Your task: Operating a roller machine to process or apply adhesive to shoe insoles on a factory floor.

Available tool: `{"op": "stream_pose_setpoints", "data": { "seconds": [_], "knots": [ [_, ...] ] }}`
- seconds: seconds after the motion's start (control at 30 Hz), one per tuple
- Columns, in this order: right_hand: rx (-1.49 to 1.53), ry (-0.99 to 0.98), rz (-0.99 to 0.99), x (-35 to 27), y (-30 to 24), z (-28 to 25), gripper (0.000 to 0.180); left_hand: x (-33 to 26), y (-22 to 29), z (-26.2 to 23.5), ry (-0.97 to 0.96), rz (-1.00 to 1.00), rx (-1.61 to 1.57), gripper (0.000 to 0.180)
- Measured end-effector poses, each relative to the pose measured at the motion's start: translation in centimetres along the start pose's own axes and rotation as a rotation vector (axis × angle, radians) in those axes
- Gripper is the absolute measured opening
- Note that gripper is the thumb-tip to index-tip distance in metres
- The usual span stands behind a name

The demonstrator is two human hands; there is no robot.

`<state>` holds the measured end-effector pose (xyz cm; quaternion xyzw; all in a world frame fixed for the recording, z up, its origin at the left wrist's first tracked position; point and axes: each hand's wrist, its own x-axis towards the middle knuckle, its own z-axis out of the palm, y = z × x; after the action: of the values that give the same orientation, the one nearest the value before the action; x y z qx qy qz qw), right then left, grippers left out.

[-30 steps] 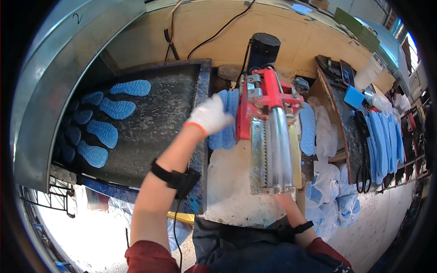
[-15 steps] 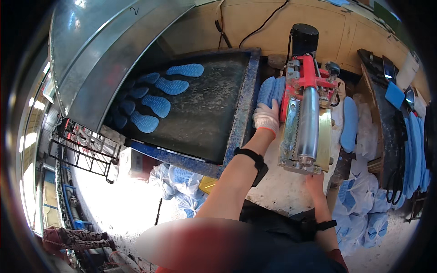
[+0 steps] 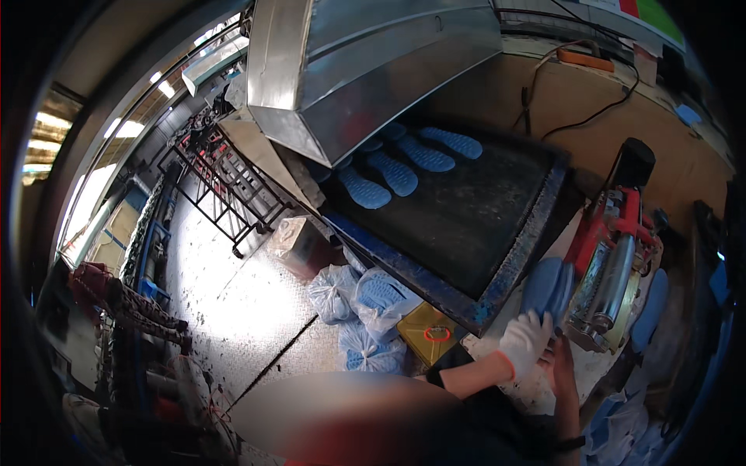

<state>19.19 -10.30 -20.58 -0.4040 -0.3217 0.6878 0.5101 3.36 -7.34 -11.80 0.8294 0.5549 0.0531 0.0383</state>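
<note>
A workshop floor of grey patterned metal plate (image 3: pixel 233 311) catches strong daylight and glares white in the middle. Bright windows (image 3: pixel 85 202) line the far left side. A black wire rack on castors (image 3: pixel 225 194) stands on the floor, with clear plastic bags (image 3: pixel 365 311) and a yellow can (image 3: pixel 431 334) nearby. A large sheet-metal hood (image 3: pixel 365 62) hangs overhead. Behind runs a tan board wall (image 3: pixel 575 93) with black cables; the dark lower left corner is hard to make out, perhaps stacked clutter

At the lower right of the frame, the left hand (image 3: pixel 525 339) wears a white knit glove with a dark wristband; the right hand (image 3: pixel 561 365) is bare.
</note>
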Motion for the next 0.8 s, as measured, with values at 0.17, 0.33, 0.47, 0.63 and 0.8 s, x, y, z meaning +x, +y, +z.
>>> {"op": "stream_pose_setpoints", "data": {
  "seconds": [0.17,0.33,0.47,0.63,0.8],
  "knots": [
    [0.223,0.053,0.184,-0.2,1.1,2.2,0.045,-6.5,1.7,-2.2,0.111,0.163,0.192,0.060],
    [0.106,0.136,0.237,-3.6,-0.4,1.3,0.037,-6.5,-2.0,-2.4,0.207,0.254,-0.608,0.054],
    [0.245,0.173,0.360,-4.9,-1.4,1.2,0.048,-5.6,-2.6,0.1,0.185,-0.105,-0.896,0.063],
    [-0.053,0.025,0.111,-6.7,-2.6,3.3,0.090,-5.5,-2.8,1.5,-0.292,-0.339,-1.770,0.064],
    [-0.042,0.004,0.163,-6.9,-3.6,3.1,0.092,-5.3,-4.1,2.5,-0.385,-0.421,-2.163,0.042]
  ]
}}
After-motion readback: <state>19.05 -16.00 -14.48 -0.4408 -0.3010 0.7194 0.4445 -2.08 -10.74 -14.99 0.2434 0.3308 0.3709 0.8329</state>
